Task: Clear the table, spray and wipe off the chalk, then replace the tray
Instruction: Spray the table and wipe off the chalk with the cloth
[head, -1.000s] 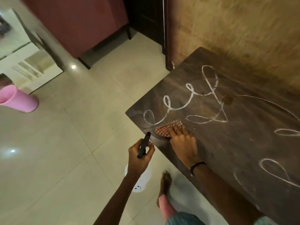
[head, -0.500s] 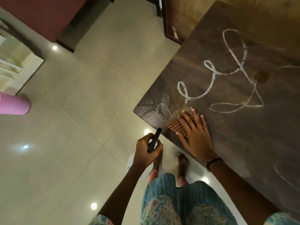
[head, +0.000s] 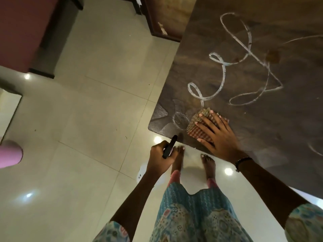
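Note:
The dark wooden table (head: 262, 130) carries looping white chalk lines (head: 222, 74). My right hand (head: 218, 137) presses flat, fingers spread, on a folded red-checked cloth (head: 195, 127) near the table's front left corner. A faint, smeared chalk loop (head: 180, 119) lies just left of the cloth. My left hand (head: 160, 158) hangs off the table's edge over the floor and grips the black trigger head of a spray bottle (head: 169, 148). The bottle's white body (head: 142, 172) shows partly below my wrist. No tray is in view.
A pink bucket (head: 9, 153) stands on the tiled floor at the far left. A maroon cabinet (head: 22, 28) fills the top left, and a wooden door frame (head: 164, 20) stands behind the table. My bare feet (head: 178, 159) are by the table's edge.
My right hand has slid the cloth across the corner chalk loop, which now looks faint. The view has tilted downward. My left hand keeps the spray bottle beside the table.

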A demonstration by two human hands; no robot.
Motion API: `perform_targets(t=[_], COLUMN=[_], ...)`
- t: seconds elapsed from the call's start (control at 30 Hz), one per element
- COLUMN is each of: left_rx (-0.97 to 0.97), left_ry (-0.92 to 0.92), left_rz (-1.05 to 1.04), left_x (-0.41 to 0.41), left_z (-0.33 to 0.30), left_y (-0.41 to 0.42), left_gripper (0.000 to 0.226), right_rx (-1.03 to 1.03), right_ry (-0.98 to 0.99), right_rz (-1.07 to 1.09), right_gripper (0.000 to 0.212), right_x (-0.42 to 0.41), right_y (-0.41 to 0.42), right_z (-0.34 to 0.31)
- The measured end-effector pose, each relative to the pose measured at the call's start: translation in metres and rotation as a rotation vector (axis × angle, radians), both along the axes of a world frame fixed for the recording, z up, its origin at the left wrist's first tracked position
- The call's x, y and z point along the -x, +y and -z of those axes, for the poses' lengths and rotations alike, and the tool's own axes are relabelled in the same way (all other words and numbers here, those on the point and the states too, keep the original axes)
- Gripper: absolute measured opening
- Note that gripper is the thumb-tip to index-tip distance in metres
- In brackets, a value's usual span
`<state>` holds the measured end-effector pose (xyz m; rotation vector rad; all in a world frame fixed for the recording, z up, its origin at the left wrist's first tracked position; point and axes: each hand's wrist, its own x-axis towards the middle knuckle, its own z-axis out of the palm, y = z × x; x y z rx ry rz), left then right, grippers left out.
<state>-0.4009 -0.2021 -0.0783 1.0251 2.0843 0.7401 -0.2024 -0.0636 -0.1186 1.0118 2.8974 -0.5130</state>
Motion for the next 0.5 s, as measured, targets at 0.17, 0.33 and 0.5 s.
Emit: perform_targets(t=[0.17, 0.33, 0.5], left_rx=[0.055, 0.053, 0.054], left_ry=[0.041, 0.054, 0.061], left_rz=[0.099, 0.063, 0.115], left_x=[0.023, 0.048, 0.071], left_z=[0.001, -0.004, -0.008], left_y=[-0.007, -0.002, 0.007], left_gripper=[0.028, 0.026, 0.03], right_rx=[-0.036, -0.07, -0.068], right_ry=[0.023, 0.073, 0.061], right_rz=[-0.019, -0.017, 0.013], right_gripper=[0.057, 0.054, 0.056], right_x=[0.008, 0.017, 0.046], right_y=[-0.001, -0.003, -0.005], right_z=[-0.003, 0.002, 0.005])
